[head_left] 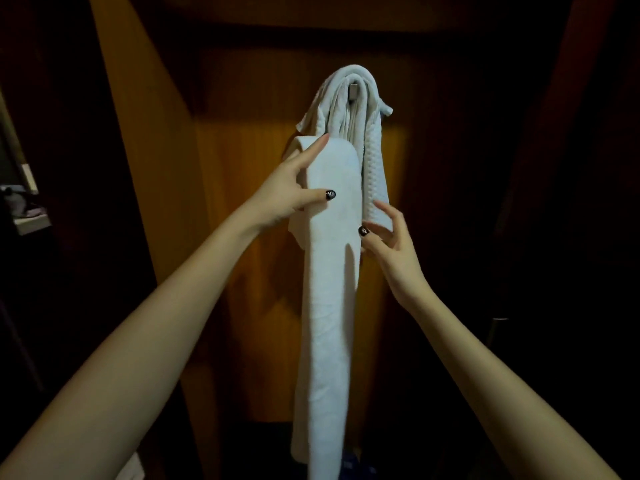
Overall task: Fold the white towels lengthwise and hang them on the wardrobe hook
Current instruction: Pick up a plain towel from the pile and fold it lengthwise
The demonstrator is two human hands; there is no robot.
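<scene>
A long white towel [329, 306], folded into a narrow strip, hangs down in front of me. My left hand [294, 192] grips its upper end, thumb on the front and fingers behind the fold. Higher up, other white towels [349, 109] are draped over a small metal wardrobe hook [354, 91] on the wooden back panel. One of them, with a waffle texture [375, 178], hangs to the right. My right hand [389, 244] is beside the strip's right edge, fingers spread and relaxed, its fingertips near the waffle towel's lower end.
The wooden wardrobe panel [242, 202] rises behind the towels, with a lit side wall [138, 133] at the left. A shelf with small items [24, 209] sits at the far left. A metal handle [495, 327] shows dimly at the right. The surroundings are dark.
</scene>
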